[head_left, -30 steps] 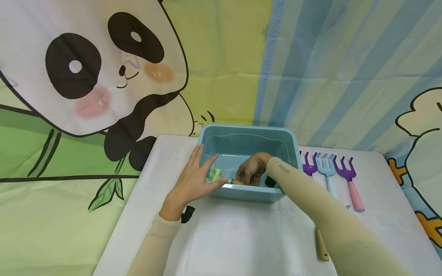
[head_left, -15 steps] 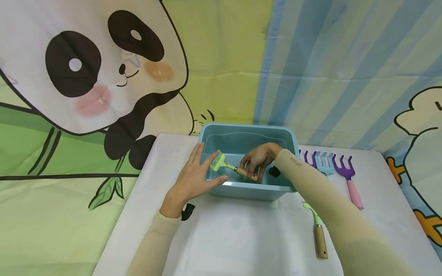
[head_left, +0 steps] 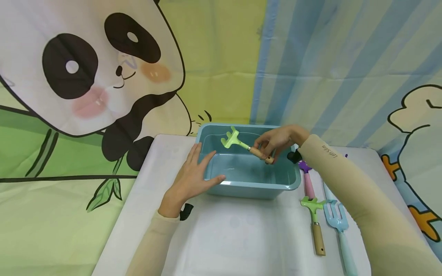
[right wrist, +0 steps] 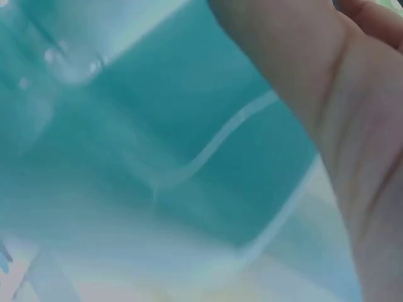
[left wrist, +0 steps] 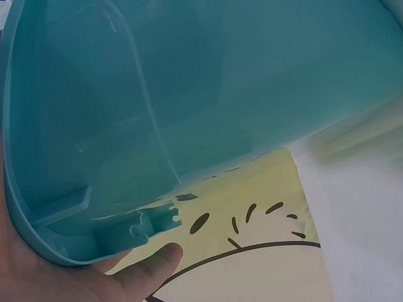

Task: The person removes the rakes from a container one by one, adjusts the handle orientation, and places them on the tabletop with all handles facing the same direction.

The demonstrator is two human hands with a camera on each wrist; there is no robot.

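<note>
A small green hand rake (head_left: 254,151) with a wooden handle is in my right hand (head_left: 279,141), whose fingers pinch the handle near its end. Its green tines point left, and it is raised inside the upper part of a blue plastic bin (head_left: 253,186). Fingers spread and thumb straight, my left hand (head_left: 188,180) rests against the bin's left front corner. In the left wrist view that hand (left wrist: 141,277) touches the bin's rim (left wrist: 38,242). The right wrist view shows my right hand (right wrist: 359,107) over the bin wall (right wrist: 208,189), while the rake is out of sight.
Right of the bin, on the white table (head_left: 235,237), lie a purple fork with a pink handle (head_left: 309,186), another green rake (head_left: 317,234) and a light blue fork (head_left: 336,220). My right sleeve hides part of that side. A printed cloth (head_left: 221,57) hangs behind.
My right hand has lifted the green rake from the bin's floor, up and to the right. The left hand stays at the bin's corner. The right forearm now uncovers more tools.
</note>
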